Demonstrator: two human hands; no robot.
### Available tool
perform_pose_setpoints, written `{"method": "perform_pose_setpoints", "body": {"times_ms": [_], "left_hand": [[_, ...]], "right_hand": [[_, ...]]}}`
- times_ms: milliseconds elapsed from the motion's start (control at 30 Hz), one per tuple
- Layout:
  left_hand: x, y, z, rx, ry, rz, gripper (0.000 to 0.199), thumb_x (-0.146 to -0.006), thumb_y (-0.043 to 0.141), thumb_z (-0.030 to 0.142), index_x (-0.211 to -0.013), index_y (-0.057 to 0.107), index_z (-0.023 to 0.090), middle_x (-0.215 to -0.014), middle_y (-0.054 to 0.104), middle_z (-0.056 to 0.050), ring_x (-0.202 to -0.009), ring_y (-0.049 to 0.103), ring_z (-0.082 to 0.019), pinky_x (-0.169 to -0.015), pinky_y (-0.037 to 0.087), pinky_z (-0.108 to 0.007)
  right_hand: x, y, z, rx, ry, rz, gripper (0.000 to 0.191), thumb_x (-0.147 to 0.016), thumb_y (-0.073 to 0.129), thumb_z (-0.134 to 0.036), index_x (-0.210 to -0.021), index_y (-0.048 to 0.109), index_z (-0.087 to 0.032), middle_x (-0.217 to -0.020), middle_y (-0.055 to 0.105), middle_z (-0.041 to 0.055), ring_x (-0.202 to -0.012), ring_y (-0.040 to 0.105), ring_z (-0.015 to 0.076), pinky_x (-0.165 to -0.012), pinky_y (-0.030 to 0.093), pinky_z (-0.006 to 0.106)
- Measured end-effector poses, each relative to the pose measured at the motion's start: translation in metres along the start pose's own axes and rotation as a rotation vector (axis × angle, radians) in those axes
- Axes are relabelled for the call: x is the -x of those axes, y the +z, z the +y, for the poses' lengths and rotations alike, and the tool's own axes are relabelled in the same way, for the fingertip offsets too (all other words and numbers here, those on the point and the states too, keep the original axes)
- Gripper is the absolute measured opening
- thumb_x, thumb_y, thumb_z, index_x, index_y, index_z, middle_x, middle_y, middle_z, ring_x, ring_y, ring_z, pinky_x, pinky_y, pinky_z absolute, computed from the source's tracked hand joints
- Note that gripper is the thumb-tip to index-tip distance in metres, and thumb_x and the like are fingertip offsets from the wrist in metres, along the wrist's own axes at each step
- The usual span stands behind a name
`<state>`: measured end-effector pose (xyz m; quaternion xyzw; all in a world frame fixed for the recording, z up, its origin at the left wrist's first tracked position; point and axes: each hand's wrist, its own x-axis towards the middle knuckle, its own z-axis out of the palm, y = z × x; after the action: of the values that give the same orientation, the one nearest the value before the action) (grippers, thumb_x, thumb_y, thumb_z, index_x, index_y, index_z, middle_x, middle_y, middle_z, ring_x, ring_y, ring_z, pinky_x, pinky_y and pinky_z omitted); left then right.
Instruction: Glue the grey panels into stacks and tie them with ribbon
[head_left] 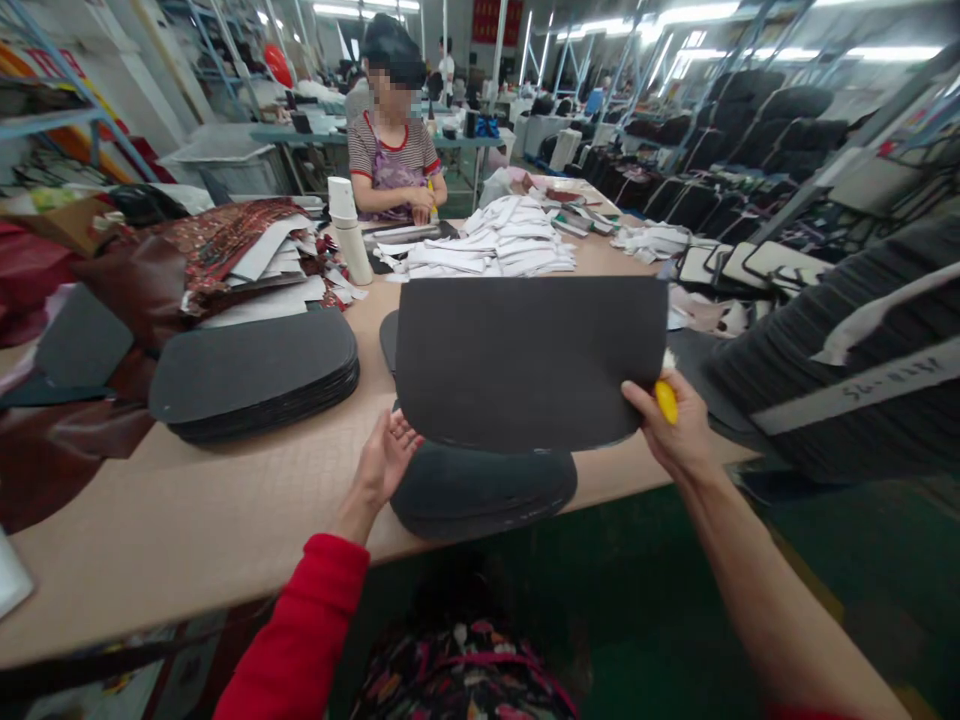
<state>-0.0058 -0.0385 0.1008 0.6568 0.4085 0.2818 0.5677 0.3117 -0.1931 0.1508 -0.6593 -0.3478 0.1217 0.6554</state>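
The pale brown tabletop (150, 540) spans the view. At its right leans a thick bundle of dark panels (862, 340), bound by a pale band with handwriting. Across the tabletop, a co-worker (394, 170) in a striped top and purple apron holds both hands close together.

A dark grey panel (525, 360), straight along the top and rounded at the lower corners, is held up above a lower stack of similar panels (480, 490) at the near edge. White strips (502, 240) lie heaped beyond it; left of it sits a neat stack of dark panels (255, 365).

The hands are apart. The right hand (671, 425) clamps the panel's right edge; the left hand (384, 460), fingers loosely spread, is at its lower left corner, contact unclear. A column of white cylinders (349, 235) stands behind. Smallest, a yellow handle (665, 400) sits in the right hand.
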Motion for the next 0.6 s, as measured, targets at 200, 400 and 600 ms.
{"method": "perform_pose_setpoints", "body": {"times_ms": [200, 400, 600], "left_hand": [[0.022, -0.028, 0.038, 0.610, -0.064, -0.005, 0.060, -0.071, 0.065, 0.046, -0.121, 0.046, 0.019, -0.116, 0.059, -0.009, -0.106, 0.056, -0.022, -0.092, 0.046, -0.035], [0.030, -0.026, 0.009, 0.426, -0.095, 0.123, 0.090, -0.059, 0.076, 0.023, -0.135, 0.028, 0.021, -0.114, 0.061, -0.010, -0.105, 0.058, -0.023, -0.094, 0.045, -0.038], [0.029, -0.020, -0.021, 0.231, -0.179, 0.247, 0.096, -0.062, 0.068, 0.017, -0.140, 0.013, 0.021, -0.107, 0.062, -0.010, -0.094, 0.063, -0.022, -0.088, 0.048, -0.041]], "right_hand": [[0.021, 0.027, 0.032, -0.139, 0.236, -0.160, 0.043, -0.061, 0.074, -0.040, -0.096, 0.059, -0.019, -0.096, 0.063, 0.0053, -0.084, 0.059, 0.0188, -0.077, 0.050, 0.033], [0.029, 0.044, 0.055, 0.079, 0.165, -0.177, 0.058, -0.063, 0.069, -0.046, -0.110, 0.057, -0.014, -0.105, 0.061, 0.0097, -0.094, 0.057, 0.0235, -0.085, 0.046, 0.038], [0.037, 0.052, 0.073, 0.464, 0.014, -0.234, 0.056, -0.071, 0.060, -0.044, -0.117, 0.054, -0.014, -0.098, 0.061, 0.0095, -0.085, 0.055, 0.0229, -0.077, 0.044, 0.036]]}}
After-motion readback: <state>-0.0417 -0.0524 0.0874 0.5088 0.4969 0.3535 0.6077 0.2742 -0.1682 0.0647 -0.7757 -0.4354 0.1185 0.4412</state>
